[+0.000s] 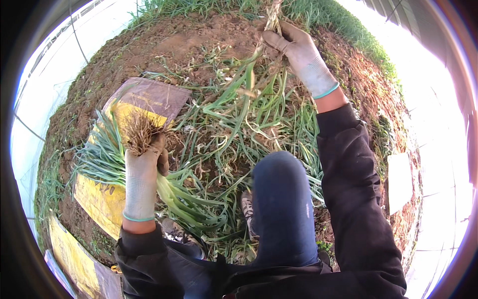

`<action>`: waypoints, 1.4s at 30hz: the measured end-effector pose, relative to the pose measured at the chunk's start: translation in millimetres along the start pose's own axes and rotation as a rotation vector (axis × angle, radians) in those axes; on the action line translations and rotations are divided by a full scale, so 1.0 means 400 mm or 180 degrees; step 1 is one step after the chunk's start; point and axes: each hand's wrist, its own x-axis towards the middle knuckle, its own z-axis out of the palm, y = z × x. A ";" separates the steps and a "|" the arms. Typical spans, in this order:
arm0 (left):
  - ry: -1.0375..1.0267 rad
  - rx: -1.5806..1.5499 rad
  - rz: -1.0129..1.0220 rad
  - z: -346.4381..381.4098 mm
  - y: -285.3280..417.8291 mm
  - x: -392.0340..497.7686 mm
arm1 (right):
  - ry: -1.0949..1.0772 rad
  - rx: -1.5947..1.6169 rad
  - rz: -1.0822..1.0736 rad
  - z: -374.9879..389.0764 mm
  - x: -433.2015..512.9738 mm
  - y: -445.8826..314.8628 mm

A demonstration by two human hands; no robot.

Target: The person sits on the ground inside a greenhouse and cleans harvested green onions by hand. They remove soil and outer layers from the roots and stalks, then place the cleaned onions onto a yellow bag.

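My left hand (147, 160), in a pale knit work glove, is closed around a bunch of green onions (179, 202). Its brown, stringy roots (140, 132) stick up past my fingers, and its green leaves trail down to the right. My right hand (285, 41), gloved the same way, grips a bundle of dry stalks and leaves (274, 17) at the top of the view, with withered and green leaves hanging below it. More green onions (104, 149) lie in a pile on a yellow and brown sheet (99, 194), just left of my left hand.
Loose green leaves and trimmings (231, 130) litter the brown soil (168, 41) before me. My bent knee (282, 187) and shoes are below. Another yellow sheet (71, 246) lies at the lower left, a pale flat piece (399, 183) at the right. Growing green plants (328, 17) line the far edge.
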 end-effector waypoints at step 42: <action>-0.0086 0.0683 0.0202 0.031 0.022 -0.017 | -0.0269 0.0974 0.2112 0.277 -0.078 -0.125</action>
